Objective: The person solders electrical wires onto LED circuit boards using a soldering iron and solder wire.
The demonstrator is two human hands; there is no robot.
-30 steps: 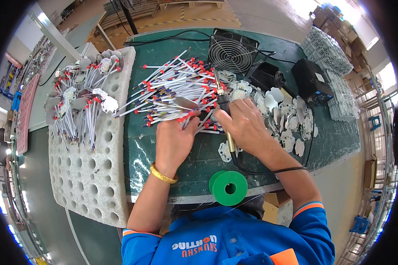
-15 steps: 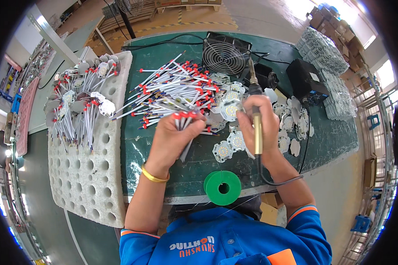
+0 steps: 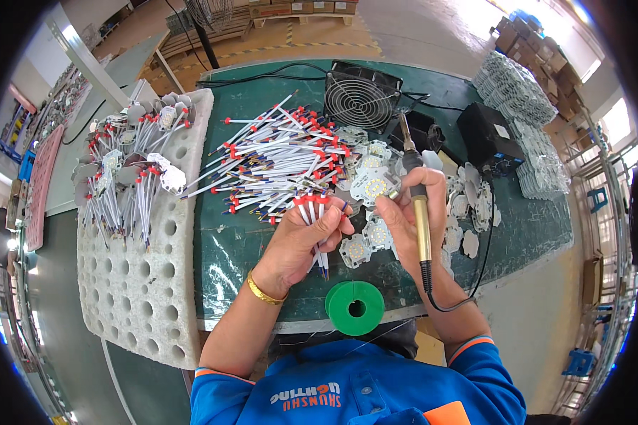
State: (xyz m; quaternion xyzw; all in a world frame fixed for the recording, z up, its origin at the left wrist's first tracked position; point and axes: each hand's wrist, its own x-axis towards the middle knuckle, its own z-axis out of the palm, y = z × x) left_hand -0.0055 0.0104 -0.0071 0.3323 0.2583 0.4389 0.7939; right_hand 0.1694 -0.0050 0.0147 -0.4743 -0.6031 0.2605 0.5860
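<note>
Several white wires with red ends (image 3: 309, 205) are bunched in my left hand (image 3: 294, 244), closed round them; their dark tips stick out below. My right hand (image 3: 429, 212) grips a soldering iron (image 3: 422, 230) with a brass-coloured handle, its tip upward and away from me. Next to the right thumb and forefinger is a round white LED board (image 3: 373, 187); I cannot tell whether they pinch it. Just beyond my left hand spreads a pile of loose wires with red ends (image 3: 276, 159). More LED boards (image 3: 356, 249) lie between my hands.
A green solder spool (image 3: 356, 308) stands at the near table edge. Left is a white foam block (image 3: 145, 283) with holes, bearing wired boards (image 3: 124, 173). At the back are a fan (image 3: 361, 103) and a black box (image 3: 488, 134), beside stacked boards (image 3: 521, 99). The iron's cord (image 3: 468, 296) loops right.
My left hand has shifted right with the wires, which now fan out and tilt differently. My right hand has come slightly nearer me with the soldering iron, and the LED board beside it has shifted too.
</note>
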